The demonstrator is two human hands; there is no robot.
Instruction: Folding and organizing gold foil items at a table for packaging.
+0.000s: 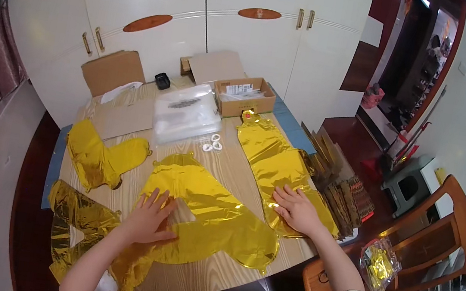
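Several flat, uninflated gold foil balloons lie spread over the wooden table. My left hand (147, 218) rests with its fingers spread on the large middle foil balloon (221, 223), beside a hole in it that bares the wood. Another long foil balloon (276, 158) stretches from the cardboard box down the right side. On its lower part lies my right hand (297, 210), fingers stretched out flat. At the left are a bent foil balloon (91, 156) and, nearer to me, a darker shiny foil balloon (74, 224), partly hidden by my left forearm.
Behind the balloons sit a stack of clear plastic bags (186, 117), small white rings (213, 143) and an open cardboard box (246, 102). Folded cardboard (345, 206) is piled at the table's right edge. A wooden chair (444, 234) holding a bag of gold foil (380, 263) stands at right.
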